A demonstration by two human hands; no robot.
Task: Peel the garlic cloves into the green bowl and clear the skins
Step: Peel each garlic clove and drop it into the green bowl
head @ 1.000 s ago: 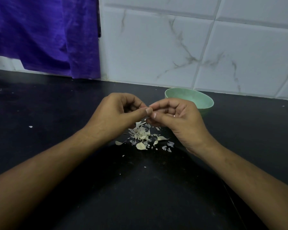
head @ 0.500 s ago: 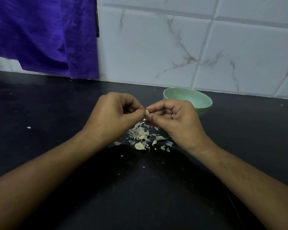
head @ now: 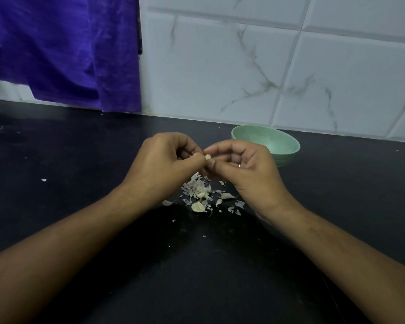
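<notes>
My left hand point(head: 164, 162) and my right hand point(head: 243, 169) meet above the black counter, and both pinch one small pale garlic clove point(head: 207, 157) between thumb and fingertips. Directly below them lies a heap of white garlic skins point(head: 198, 189), with one unpeeled clove point(head: 198, 206) at its near edge. The green bowl point(head: 276, 142) stands behind my right hand, close to the wall; its visible inside looks bare, the near part being hidden by my hand.
A purple cloth point(head: 63, 50) hangs over the wall at the back left. White marbled tiles point(head: 290, 73) rise behind the black counter point(head: 80, 160). Small skin flecks point(head: 43, 180) lie scattered left and in front of the heap.
The fingertips have shifted slightly on the clove, and more of its pale flesh shows between them. Hands, heap and bowl stay in place.
</notes>
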